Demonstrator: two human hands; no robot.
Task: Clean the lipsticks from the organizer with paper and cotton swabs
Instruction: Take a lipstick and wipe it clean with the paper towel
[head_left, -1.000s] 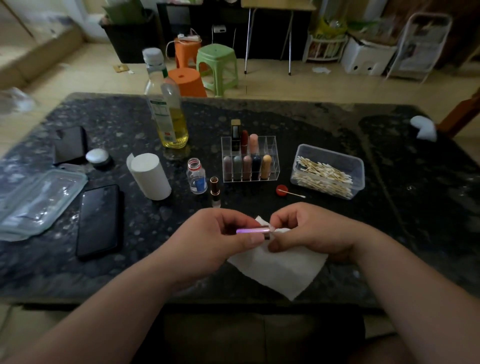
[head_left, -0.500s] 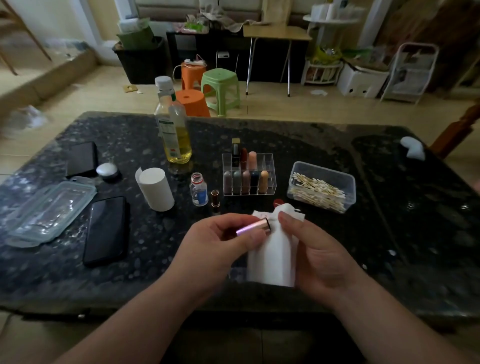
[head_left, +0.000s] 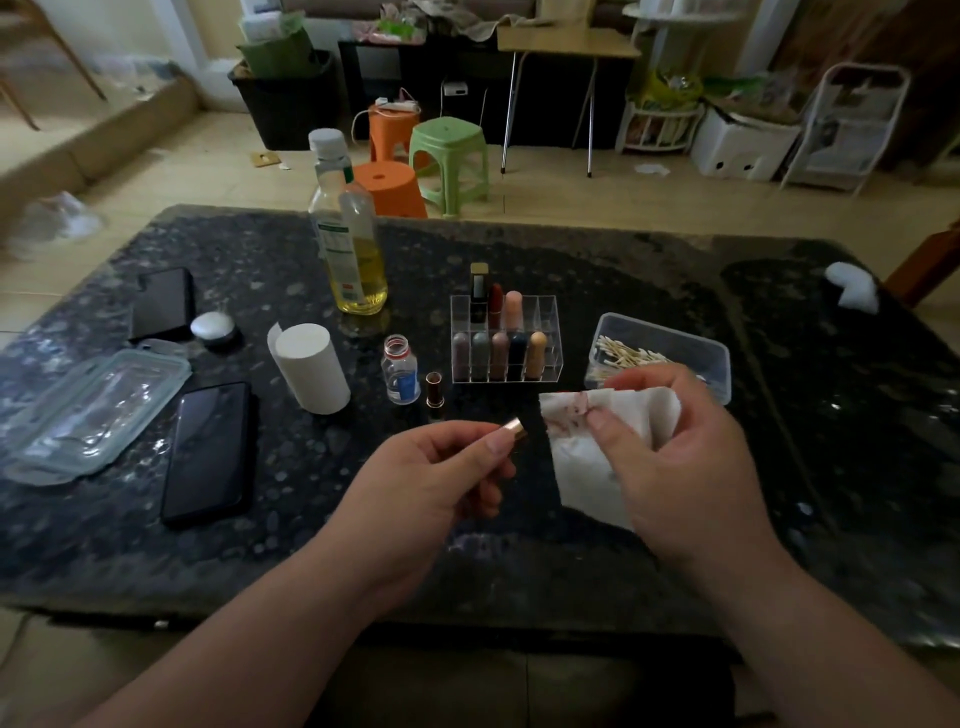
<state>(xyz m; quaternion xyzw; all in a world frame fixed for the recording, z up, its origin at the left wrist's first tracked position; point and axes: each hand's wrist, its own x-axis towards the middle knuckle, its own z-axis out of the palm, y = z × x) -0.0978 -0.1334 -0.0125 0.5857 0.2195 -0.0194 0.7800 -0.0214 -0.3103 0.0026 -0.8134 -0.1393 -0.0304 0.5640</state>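
Lipstick tube (head_left: 514, 432) gripped by left hand (head_left: 436, 483), end exposed, likely for wiping; stained paper (head_left: 571, 467) pinched by right hand (head_left: 691, 467) beside it.

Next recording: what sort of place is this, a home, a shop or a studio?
Probably a room in a home: a speckled stone table used as a workspace, plastic stools on the tiled floor behind it, and a folding table with household clutter along the far wall.

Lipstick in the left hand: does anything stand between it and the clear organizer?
Nothing visible does. Bare table lies between the lipstick in the left hand and the organizer. The upright tube and small bottle stand left of that line; the paper in the right hand is right of it.
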